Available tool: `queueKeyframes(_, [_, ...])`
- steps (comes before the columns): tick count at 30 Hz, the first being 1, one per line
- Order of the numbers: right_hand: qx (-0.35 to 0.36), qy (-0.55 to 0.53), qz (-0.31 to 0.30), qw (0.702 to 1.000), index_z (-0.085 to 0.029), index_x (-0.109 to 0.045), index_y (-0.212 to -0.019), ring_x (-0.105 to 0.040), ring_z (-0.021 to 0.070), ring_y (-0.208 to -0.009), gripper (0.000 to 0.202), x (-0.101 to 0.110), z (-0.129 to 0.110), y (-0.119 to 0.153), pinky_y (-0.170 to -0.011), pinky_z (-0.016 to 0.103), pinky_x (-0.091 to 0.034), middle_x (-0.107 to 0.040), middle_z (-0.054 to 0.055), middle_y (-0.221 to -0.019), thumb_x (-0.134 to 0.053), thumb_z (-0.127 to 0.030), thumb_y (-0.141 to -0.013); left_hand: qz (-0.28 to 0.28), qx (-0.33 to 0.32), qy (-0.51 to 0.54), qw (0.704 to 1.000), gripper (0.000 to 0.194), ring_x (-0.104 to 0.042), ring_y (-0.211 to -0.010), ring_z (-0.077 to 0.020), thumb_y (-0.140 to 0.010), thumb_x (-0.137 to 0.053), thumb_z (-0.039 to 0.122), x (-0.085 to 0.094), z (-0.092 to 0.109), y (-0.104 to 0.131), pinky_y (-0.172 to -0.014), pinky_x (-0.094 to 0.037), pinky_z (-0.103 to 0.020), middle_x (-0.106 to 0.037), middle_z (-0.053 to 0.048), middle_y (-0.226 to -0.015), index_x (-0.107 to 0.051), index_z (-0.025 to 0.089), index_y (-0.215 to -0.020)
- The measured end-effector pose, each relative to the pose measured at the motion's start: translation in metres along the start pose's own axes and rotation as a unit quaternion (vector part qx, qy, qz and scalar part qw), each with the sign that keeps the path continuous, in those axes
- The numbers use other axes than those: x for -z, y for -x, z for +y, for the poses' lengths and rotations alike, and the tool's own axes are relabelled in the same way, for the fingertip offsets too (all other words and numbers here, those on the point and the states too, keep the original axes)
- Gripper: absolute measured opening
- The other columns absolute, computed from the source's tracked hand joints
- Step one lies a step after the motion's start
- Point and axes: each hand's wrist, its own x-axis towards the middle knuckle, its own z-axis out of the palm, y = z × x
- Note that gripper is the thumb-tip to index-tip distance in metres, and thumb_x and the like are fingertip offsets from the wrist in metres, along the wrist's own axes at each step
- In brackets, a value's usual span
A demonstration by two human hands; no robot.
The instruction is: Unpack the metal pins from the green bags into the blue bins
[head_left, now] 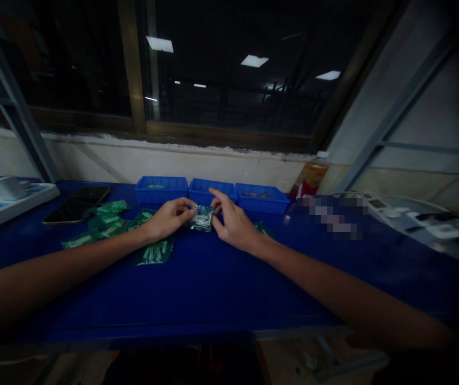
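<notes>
A small clear plastic bag [201,219] with pale slender pieces inside is held up over the blue table. My left hand [169,218] pinches its left edge between thumb and fingers. At the bag's right edge is my right hand [233,222], its fingers apart and the thumb close to the plastic; whether it touches cannot be made out. Under and beside my left forearm lie several green-tinted bags [109,219] of similar pieces. One such bag [155,253] rests just below my left wrist. Another green bag [264,230] is partly hidden behind my right hand.
Three blue bins stand along the back: a left bin [161,195], a middle bin [201,187] and a right bin [261,205], with small pieces inside. A phone [77,204] and a power strip [16,206] lie left. An orange packet [310,179] stands back right.
</notes>
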Motion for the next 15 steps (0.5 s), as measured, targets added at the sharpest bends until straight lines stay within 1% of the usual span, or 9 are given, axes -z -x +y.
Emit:
queueKeyframes(2, [0.079, 0.089, -0.025, 0.993, -0.019, -0.033, -0.130, -0.050, 0.0201, -0.097, 0.051, 0.005, -0.004, -0.001, -0.081, 0.036, -0.045, -0.050, 0.011, -0.110, -0.042, -0.010, -0.080, 0.000, 0.047, 0.056, 0.997, 0.028, -0.045, -0.053, -0.0090, -0.078, -0.053, 0.031, 0.000, -0.002, -0.002, -0.052, -0.036, -0.022, -0.049, 0.003, -0.060, -0.053, 0.012, -0.098])
queueKeyframes(4, [0.140, 0.159, -0.056, 0.976, -0.019, -0.044, -0.121, -0.046, 0.0222, -0.103, 0.042, 0.009, -0.009, -0.001, -0.082, 0.038, -0.044, -0.048, 0.011, -0.112, -0.043, -0.010, -0.081, 0.012, 0.073, 0.089, 0.993, 0.029, -0.041, -0.049, -0.0078, -0.077, -0.055, 0.030, 0.001, -0.003, -0.003, -0.050, -0.032, -0.021, -0.046, 0.005, -0.056, -0.052, 0.012, -0.100])
queueKeyframes(5, [0.159, 0.181, -0.066, 0.968, -0.018, -0.048, -0.117, -0.045, 0.0228, -0.104, 0.037, 0.010, -0.011, -0.002, -0.082, 0.038, -0.043, -0.049, 0.011, -0.111, -0.044, -0.010, -0.081, 0.010, 0.080, 0.099, 0.992, 0.030, -0.040, -0.048, -0.0074, -0.076, -0.056, 0.030, 0.001, -0.003, -0.003, -0.049, -0.031, -0.020, -0.045, 0.006, -0.054, -0.052, 0.013, -0.101])
queueKeyframes(7, [0.176, 0.199, -0.077, 0.961, -0.017, -0.054, -0.108, -0.044, 0.0231, -0.103, 0.028, 0.009, -0.015, -0.002, -0.082, 0.038, -0.042, -0.052, 0.011, -0.106, -0.044, -0.012, -0.082, -0.008, 0.086, 0.113, 0.990, 0.030, -0.039, -0.048, -0.0070, -0.076, -0.057, 0.030, 0.002, -0.003, -0.003, -0.049, -0.029, -0.020, -0.044, 0.006, -0.053, -0.052, 0.014, -0.101])
queueKeyframes(9, [0.167, 0.181, -0.074, 0.966, -0.017, -0.056, -0.102, -0.046, 0.0214, -0.099, 0.022, 0.007, -0.015, -0.002, -0.080, 0.036, -0.042, -0.055, 0.009, -0.099, -0.043, -0.015, -0.084, -0.031, 0.081, 0.120, 0.989, 0.025, -0.040, -0.049, -0.0067, -0.077, -0.056, 0.030, 0.003, -0.003, -0.002, -0.050, -0.029, -0.020, -0.047, 0.005, -0.056, -0.054, 0.014, -0.096])
queueKeyframes(10, [0.151, 0.159, -0.068, 0.973, -0.017, -0.056, -0.101, -0.048, 0.0200, -0.096, 0.021, 0.006, -0.014, -0.002, -0.079, 0.035, -0.042, -0.056, 0.008, -0.095, -0.043, -0.017, -0.085, -0.040, 0.079, 0.120, 0.989, 0.022, -0.042, -0.050, -0.0069, -0.077, -0.055, 0.030, 0.003, -0.003, -0.002, -0.051, -0.030, -0.020, -0.049, 0.004, -0.058, -0.054, 0.014, -0.093])
queueKeyframes(13, [0.077, 0.064, -0.032, 0.994, -0.016, -0.057, -0.096, -0.052, 0.0165, -0.085, 0.018, 0.001, -0.007, -0.002, -0.077, 0.033, -0.042, -0.059, 0.006, -0.088, -0.043, -0.022, -0.087, -0.069, 0.077, 0.105, 0.989, 0.016, -0.046, -0.053, -0.0080, -0.078, -0.051, 0.027, 0.003, -0.003, -0.004, -0.054, -0.033, -0.021, -0.054, 0.002, -0.061, -0.055, 0.014, -0.087])
queueKeyframes(15, [0.023, 0.004, -0.005, 1.000, -0.016, -0.057, -0.093, -0.054, 0.0155, -0.082, 0.017, -0.001, -0.002, -0.003, -0.076, 0.031, -0.043, -0.060, 0.006, -0.086, -0.043, -0.022, -0.086, -0.090, 0.070, 0.085, 0.990, 0.014, -0.046, -0.054, -0.0082, -0.078, -0.049, 0.024, 0.003, -0.005, -0.005, -0.054, -0.034, -0.021, -0.054, 0.002, -0.060, -0.054, 0.014, -0.085])
